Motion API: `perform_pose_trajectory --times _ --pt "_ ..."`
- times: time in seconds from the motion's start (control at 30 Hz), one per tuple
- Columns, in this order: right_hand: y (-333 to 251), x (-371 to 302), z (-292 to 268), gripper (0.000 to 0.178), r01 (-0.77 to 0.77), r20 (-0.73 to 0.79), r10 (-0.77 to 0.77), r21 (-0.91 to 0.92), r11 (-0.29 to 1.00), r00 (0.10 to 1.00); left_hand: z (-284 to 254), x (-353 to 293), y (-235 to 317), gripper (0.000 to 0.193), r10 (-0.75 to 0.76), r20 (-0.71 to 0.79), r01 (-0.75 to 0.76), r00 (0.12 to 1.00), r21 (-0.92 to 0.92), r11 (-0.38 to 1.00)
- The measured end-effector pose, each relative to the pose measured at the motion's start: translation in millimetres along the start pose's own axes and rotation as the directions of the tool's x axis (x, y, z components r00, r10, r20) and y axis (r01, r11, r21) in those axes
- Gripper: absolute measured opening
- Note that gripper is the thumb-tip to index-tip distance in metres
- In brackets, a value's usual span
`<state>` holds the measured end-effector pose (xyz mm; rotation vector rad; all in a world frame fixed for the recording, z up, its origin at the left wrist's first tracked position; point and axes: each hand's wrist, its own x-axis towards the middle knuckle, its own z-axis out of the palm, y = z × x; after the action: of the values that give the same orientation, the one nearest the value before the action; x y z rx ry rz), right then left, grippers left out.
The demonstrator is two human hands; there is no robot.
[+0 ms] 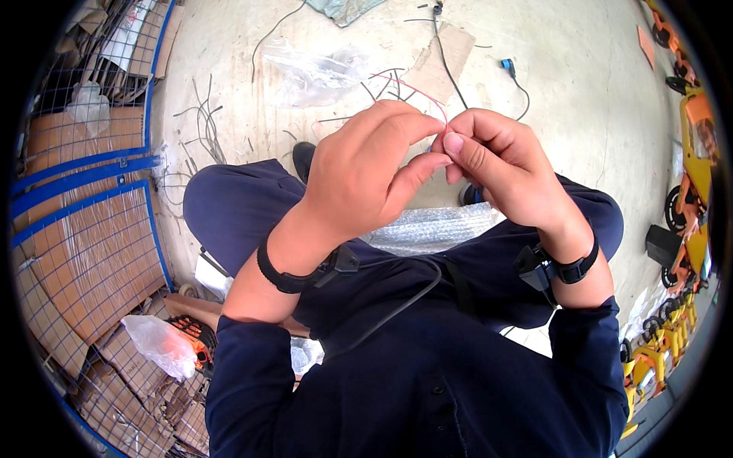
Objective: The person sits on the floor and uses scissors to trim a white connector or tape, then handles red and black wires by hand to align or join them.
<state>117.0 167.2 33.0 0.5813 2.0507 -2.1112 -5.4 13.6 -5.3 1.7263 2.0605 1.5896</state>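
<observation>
A thin red wire (422,93) curves up from my fingertips above my lap, its free end hanging out to the left. My right hand (510,162) pinches it between thumb and bent forefinger. Curled in from the other side, my left hand (365,169) meets it there, forefinger tip at the wire and thumb just below. The fingers partly hide the wire's lower end. Beneath the hands, a sheet of bubble wrap (439,227) lies between my legs. A dark cable (397,309) crosses my lap.
Cut dark wires (205,126), a clear plastic bag (321,72), a cardboard piece (447,61) and a cable with a blue connector (508,66) lie on the floor. A blue mesh cage (84,179) with cardboard stands left. Yellow wheeled items (691,175) line the right.
</observation>
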Motion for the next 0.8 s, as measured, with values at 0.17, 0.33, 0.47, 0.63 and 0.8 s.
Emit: perform_pose_trajectory --times 0.17,0.33,0.47,0.63,0.8 --pt "10 2 -4 0.018 0.137 0.078 -0.134 -0.031 0.990 0.988 -2 0 -5 0.033 0.123 0.058 -0.128 0.991 0.074 0.989" --pt "17 1 -6 0.012 0.311 0.103 -0.300 -0.113 0.944 0.948 -5 1 0 0.030 0.119 0.060 -0.126 0.991 0.130 0.983" --pt "8 2 -7 0.010 0.304 0.147 -0.271 -0.300 0.904 0.951 -5 -2 -4 0.027 0.118 0.057 -0.124 0.991 0.126 0.984" --pt "13 4 -1 0.010 0.385 0.075 -0.386 -0.375 0.844 0.919 -4 0 0 0.024 0.100 0.036 -0.104 0.994 0.139 0.985" --pt "15 0 13 0.009 0.266 -0.099 -0.304 -0.287 0.920 0.947 -2 -2 0 0.022 0.139 -0.012 -0.132 0.990 0.227 0.965"
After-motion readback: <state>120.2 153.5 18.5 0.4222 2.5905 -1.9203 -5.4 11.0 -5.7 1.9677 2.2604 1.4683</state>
